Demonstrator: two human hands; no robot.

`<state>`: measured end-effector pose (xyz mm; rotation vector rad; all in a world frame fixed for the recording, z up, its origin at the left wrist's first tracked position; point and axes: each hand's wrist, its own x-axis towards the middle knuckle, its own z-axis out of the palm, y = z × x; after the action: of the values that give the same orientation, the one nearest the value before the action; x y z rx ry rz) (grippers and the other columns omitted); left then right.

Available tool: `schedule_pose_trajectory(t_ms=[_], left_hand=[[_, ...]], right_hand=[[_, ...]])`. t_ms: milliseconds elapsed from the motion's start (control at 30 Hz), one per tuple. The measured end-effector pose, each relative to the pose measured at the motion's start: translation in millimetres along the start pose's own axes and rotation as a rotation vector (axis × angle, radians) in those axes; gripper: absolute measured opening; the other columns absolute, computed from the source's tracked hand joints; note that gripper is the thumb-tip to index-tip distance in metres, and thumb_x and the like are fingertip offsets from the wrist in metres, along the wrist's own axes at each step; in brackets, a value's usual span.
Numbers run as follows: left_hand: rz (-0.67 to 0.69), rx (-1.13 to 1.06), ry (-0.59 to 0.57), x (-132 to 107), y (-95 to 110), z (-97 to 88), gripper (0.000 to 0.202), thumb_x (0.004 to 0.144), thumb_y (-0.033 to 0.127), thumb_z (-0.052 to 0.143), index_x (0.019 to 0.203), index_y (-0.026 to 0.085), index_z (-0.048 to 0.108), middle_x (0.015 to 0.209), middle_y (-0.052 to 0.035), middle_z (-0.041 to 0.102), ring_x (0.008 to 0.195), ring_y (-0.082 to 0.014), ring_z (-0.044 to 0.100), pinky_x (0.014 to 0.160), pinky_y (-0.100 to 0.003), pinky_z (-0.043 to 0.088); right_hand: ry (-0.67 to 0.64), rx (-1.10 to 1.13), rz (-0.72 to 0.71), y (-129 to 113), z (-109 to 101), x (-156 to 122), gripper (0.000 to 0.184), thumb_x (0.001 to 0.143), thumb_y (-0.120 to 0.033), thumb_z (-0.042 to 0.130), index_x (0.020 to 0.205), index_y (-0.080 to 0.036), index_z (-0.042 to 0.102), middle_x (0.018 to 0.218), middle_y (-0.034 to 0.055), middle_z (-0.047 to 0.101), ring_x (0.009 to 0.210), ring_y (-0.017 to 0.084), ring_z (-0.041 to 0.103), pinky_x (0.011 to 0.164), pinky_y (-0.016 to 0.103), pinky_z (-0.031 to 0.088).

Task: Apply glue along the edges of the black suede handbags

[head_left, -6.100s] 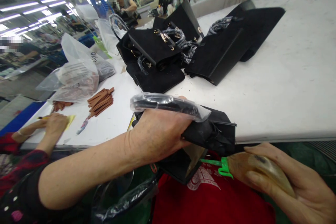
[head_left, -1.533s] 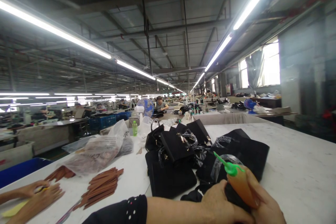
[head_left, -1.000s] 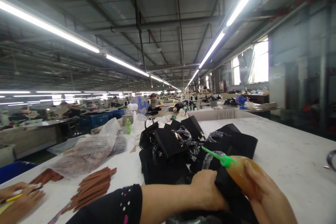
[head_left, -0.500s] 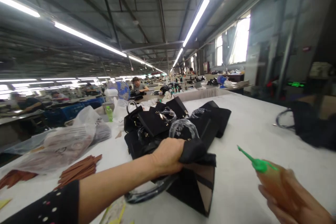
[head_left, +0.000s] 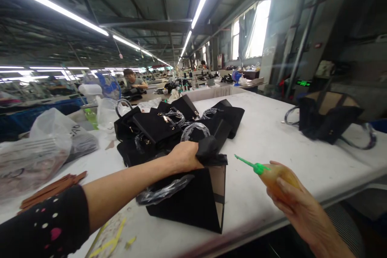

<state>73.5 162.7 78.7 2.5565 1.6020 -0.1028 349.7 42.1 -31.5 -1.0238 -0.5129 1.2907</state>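
Observation:
My left hand is closed on the black cloth at the top of a black handbag. The bag rests on the white table in front of me, its beige inside showing at the right side. A plastic-wrapped handle hangs over its near face. In my right hand is a squeeze bottle of amber liquid with a long green nozzle pointing left toward the bag. My fingers wrap round it, and the nozzle tip stands apart from the bag.
Several black handbags lie heaped beyond my left hand. Another black handbag stands at the right of the table. Clear plastic bags and brown strips lie at left. A person sits farther back.
The view has turned right, showing more of the handbag at right. The bottle has come closer to the bag in my left hand, which shows more of its flat face.

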Motion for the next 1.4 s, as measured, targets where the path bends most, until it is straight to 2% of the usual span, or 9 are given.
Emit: schedule_pose_trajectory(t_ms=[133,200,333,467,600,700,833,1067,1400], left_hand=[[0.029,0.040,0.047,6,3,6.6,0.065,0.076,0.068,0.063,0.120,0.020,0.063,0.106,-0.0139,0.075,0.098,-0.0365,0.071,0.081,-0.041,0.056],[0.064,0.092,0.063,8,2,10.8,0.064,0.080,0.066,0.061,0.123,0.019,0.060,0.104,-0.0141,0.074,0.097,-0.0366,0.071,0.080,-0.042,0.056],[0.199,0.198,0.092,14,-1,14.6,0.041,0.087,0.054,0.059,0.106,0.019,0.067,0.104,-0.0123,0.070,0.095,-0.0309,0.071,0.078,-0.035,0.054],[0.253,0.179,0.072,27,-2,9.1,0.032,0.083,0.044,0.062,0.097,0.016,0.069,0.102,-0.0120,0.069,0.089,-0.0287,0.070,0.073,-0.033,0.051],[0.278,0.036,-0.026,50,-8,2.8,0.027,0.077,0.042,0.066,0.080,0.016,0.070,0.075,-0.0078,0.066,0.075,-0.0259,0.066,0.062,-0.030,0.045],[0.390,-0.108,-0.085,71,-13,2.3,0.018,0.072,0.031,0.069,0.079,0.015,0.070,0.073,-0.0034,0.065,0.071,-0.0200,0.062,0.064,-0.027,0.044],[0.531,-0.217,-0.198,99,-10,10.8,0.020,0.069,0.024,0.071,0.087,0.015,0.072,0.081,-0.0005,0.067,0.076,-0.0179,0.062,0.073,-0.025,0.047],[0.460,-0.190,-0.325,140,9,48.0,0.031,0.065,0.016,0.072,0.096,0.013,0.074,0.090,-0.0033,0.071,0.084,-0.0202,0.064,0.078,-0.026,0.050],[0.417,-0.246,-0.392,156,4,64.5,0.029,0.066,0.021,0.072,0.093,0.012,0.075,0.085,-0.0039,0.070,0.080,-0.0204,0.064,0.072,-0.027,0.050]], right_hand=[[-0.048,-0.094,-0.067,0,-9,2,0.063,0.056,-0.043,0.095,0.111,-0.026,0.070,0.085,0.0030,0.058,0.058,0.010,0.037,0.039,0.014,0.029],[-0.078,-0.151,-0.069,1,-15,2,0.058,0.059,-0.046,0.093,0.109,-0.024,0.071,0.079,0.0030,0.056,0.056,0.010,0.035,0.038,0.015,0.028],[-0.034,-0.228,-0.066,1,-24,-3,0.060,0.060,-0.049,0.092,0.109,-0.023,0.070,0.081,0.0049,0.060,0.050,0.008,0.031,0.036,0.016,0.021],[0.040,-0.297,-0.065,-7,-21,-18,0.078,0.056,-0.044,0.094,0.126,-0.031,0.062,0.068,-0.0008,0.054,0.043,0.007,0.028,0.036,0.017,0.017],[0.067,-0.447,-0.180,-7,-22,-21,0.070,0.060,-0.050,0.090,0.123,-0.031,0.064,0.080,0.0038,0.063,0.051,0.015,0.046,0.037,0.023,0.033],[0.094,-0.631,-0.275,-1,-35,-9,0.061,0.063,-0.060,0.085,0.113,-0.030,0.068,0.094,0.0062,0.069,0.067,0.024,0.059,0.043,0.027,0.046],[0.119,-0.779,-0.303,4,-50,7,0.059,0.063,-0.066,0.081,0.109,-0.030,0.068,0.099,0.0050,0.072,0.078,0.030,0.065,0.049,0.032,0.054],[0.136,-0.955,-0.403,11,-48,18,0.049,0.069,-0.062,0.076,0.102,-0.027,0.070,0.099,0.0031,0.074,0.087,0.031,0.068,0.078,0.039,0.056],[0.139,-0.888,-0.488,32,-49,51,0.045,0.076,-0.058,0.074,0.104,-0.024,0.067,0.103,0.0051,0.071,0.090,0.030,0.065,0.078,0.040,0.055]])
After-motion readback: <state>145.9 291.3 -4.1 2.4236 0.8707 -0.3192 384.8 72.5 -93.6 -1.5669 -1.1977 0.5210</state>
